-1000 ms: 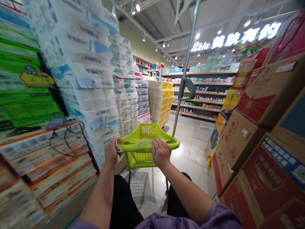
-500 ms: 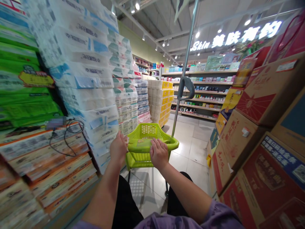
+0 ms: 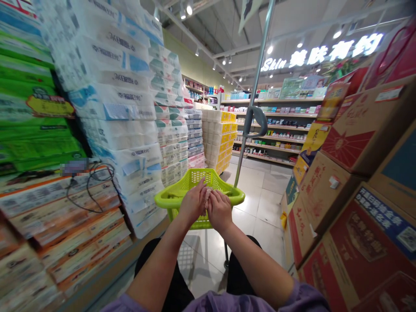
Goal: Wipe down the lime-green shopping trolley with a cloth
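Note:
In front of me stands a lime-green plastic shopping cart (image 3: 165, 199) with a slotted basket. My left hand (image 3: 193, 203) is on the middle of its handle, closed over a crumpled pinkish cloth (image 3: 206, 200). Only a strip of the cloth shows between my two hands. Right beside it, my right hand (image 3: 219, 209) wraps over the cart's handle. A metal pole (image 3: 258, 73) with a grey loop grip (image 3: 248, 121) rises from the cart's right side.
Tall stacks of white tissue packs (image 3: 130, 99) line the left, with orange-and-white packs (image 3: 87, 234) and a black cable (image 3: 85, 195) nearer me. Cardboard cartons (image 3: 367, 130) are piled on the right. Tiled floor (image 3: 260, 186) leads to shelves of small goods (image 3: 276, 115).
My left hand has slid rightward with the cloth along the handle, from its left end to beside my right hand. My right hand has stayed on the handle.

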The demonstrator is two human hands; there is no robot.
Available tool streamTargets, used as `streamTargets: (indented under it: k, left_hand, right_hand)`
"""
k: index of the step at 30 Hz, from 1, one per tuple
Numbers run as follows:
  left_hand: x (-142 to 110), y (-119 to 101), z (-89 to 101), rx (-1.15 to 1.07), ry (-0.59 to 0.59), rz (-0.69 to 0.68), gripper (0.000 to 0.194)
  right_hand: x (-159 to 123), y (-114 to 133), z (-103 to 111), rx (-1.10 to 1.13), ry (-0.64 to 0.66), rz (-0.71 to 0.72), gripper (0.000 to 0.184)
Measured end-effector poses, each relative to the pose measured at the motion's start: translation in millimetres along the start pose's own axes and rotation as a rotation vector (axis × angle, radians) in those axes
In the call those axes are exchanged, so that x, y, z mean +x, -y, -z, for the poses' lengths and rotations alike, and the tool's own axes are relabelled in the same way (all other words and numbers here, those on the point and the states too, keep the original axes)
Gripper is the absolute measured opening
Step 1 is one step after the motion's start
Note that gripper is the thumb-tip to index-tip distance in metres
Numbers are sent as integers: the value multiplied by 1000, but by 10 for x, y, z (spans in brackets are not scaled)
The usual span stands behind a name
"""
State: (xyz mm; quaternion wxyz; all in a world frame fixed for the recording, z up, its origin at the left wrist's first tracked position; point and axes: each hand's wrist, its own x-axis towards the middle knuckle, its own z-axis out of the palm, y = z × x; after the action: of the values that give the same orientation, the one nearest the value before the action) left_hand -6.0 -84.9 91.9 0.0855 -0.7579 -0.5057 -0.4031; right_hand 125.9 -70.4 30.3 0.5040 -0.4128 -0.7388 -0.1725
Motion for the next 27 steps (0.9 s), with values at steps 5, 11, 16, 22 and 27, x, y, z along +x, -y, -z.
streamTargets:
  k: [5,11,16,22,27]
  left_hand:
    - [-15,157,197,339,75,210,34]
    - [-67,81,308,440,412,237,31]
    - [-114,177,292,462,286,414,45]
    - [-160,217,185,465,258,313,42]
    - [-202,202,97,504,239,144,44]
  right_hand:
    - [204,67,159,137,-28,-205,37]
    - [386,415,234,104,237,75,37]
    - [467,381,166,-8,451,-17,33]
    - [745,228,175,-206,645,-242,34]
    - [680,368,79,-141,546,-63,29]
